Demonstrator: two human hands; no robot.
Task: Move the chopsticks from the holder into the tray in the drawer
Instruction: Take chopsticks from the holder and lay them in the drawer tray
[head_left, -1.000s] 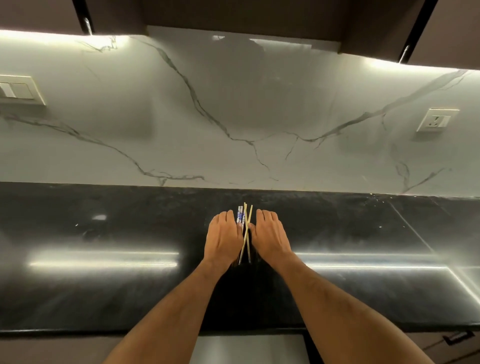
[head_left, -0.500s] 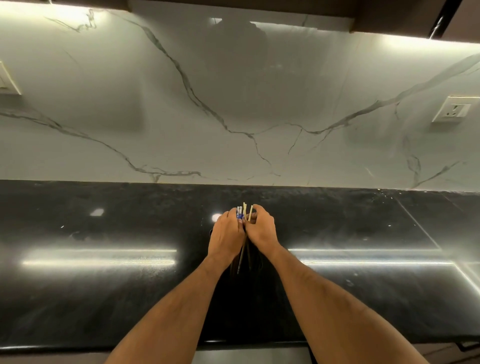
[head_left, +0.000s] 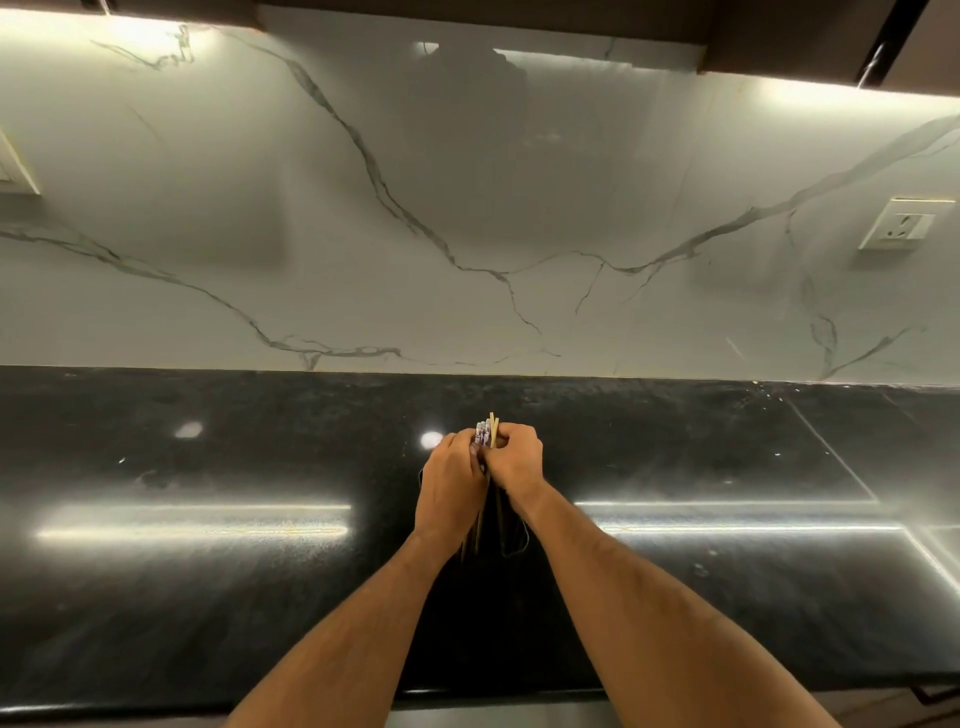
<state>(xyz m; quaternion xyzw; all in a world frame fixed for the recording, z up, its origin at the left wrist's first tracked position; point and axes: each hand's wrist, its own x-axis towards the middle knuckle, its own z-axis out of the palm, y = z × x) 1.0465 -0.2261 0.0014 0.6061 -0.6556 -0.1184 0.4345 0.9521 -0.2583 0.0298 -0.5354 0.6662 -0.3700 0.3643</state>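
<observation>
Both hands wrapped around one bundle of chopsticks (head_left: 487, 434), mid-countertop, closer to the back edge than the front. Left hand (head_left: 451, 486) grips from the left, fingers curled in. Right hand (head_left: 515, 458) grips from the right, knuckles up, fingers folded over the bundle. The two hands touch each other.

Chopsticks: mixed set. Some pale wood/bamboo, tips sticking up past the fingers. Others have white tops with a blue-purple pattern, packed tight against the plain ones. Upper ends roughly level, the plain ones poke slightly higher. Lower shafts run down between the wrists, splayed a bit, dark in shadow. Count not readable.

Thin curved dark outline below the right wrist, around the lower shaft ends; can't tell what it is against the black surface. Can't tell whether the sticks are lifted or resting on the counter.

Countertop (head_left: 208, 597): glossy black stone, strip-light reflections left and right of the hands. Front edge runs just below the forearms. Back edge meets a white veined marble backsplash (head_left: 363, 208). Seam line in the stone toward the right end. Wide bare surface on both sides of the hands.

Wall socket (head_left: 904, 224) on the backsplash at right, switch plate (head_left: 13, 169) cut off at the left edge. Dark upper cabinets (head_left: 779, 31) overhead.
</observation>
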